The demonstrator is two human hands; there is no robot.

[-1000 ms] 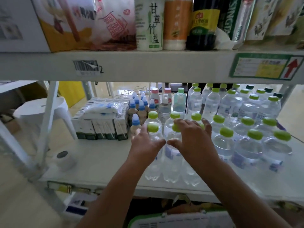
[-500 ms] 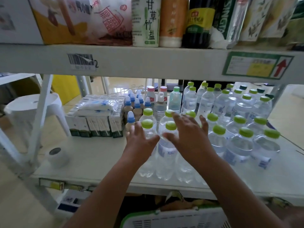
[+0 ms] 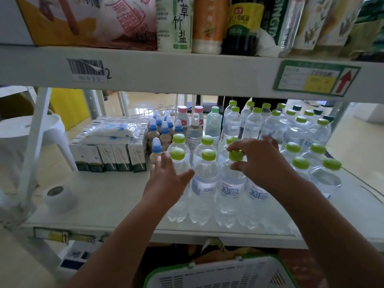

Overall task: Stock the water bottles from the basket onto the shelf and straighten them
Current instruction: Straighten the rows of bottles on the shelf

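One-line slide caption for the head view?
Both hands, left and right, straighten green-capped water bottles on the shelf.

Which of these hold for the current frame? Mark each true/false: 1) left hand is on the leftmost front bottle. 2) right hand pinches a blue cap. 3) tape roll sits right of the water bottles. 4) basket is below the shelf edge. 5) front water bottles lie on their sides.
1) True: the left hand rests against the leftmost front bottle, fingers fairly straight.
2) False: the right hand pinches a green cap.
3) False: the tape roll sits on the shelf left of the bottles.
4) True: the basket is below the shelf's front edge.
5) False: the front water bottles stand upright.
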